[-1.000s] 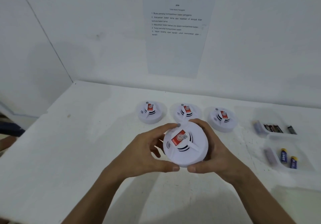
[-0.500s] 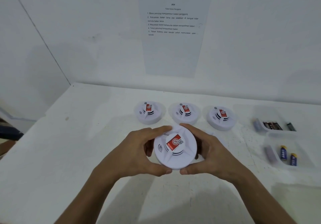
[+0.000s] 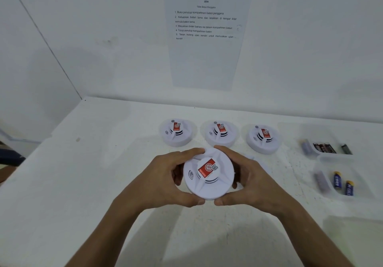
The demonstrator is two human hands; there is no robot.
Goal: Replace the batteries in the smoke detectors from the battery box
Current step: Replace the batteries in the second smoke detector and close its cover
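Both hands hold one detector (image 3: pixel 209 174) between them, above the table (image 3: pixel 83 184). The left hand (image 3: pixel 165 181) curls round its left rim, thumb under the near edge and forefinger over the far edge; the right hand (image 3: pixel 251 180) mirrors it on the right rim. Each grip is closed on the rim, fingers bent, nothing else held.

Over the last second the detector has come down and toward the person's left, and it has turned in the grip: its red sticker (image 3: pixel 207 168), which leaned one way a second ago, now slants further round. The face is also flatter to the camera. I read this as a twist to free the detector's back, or a turn before flipping it over; its battery bay is not visible, so the cover looks unopened.

Just beyond the grip, three more detectors (image 3: pixel 220 134) sit in a row on the table, faces up. Well to the right of the grip lie two clear trays: the far tray (image 3: pixel 308 148) with dark batteries (image 3: pixel 324 148), the near tray (image 3: pixel 323 184) with blue batteries (image 3: pixel 342 184). Neither hand is near them, so swapping cells has likely not begun for this unit.
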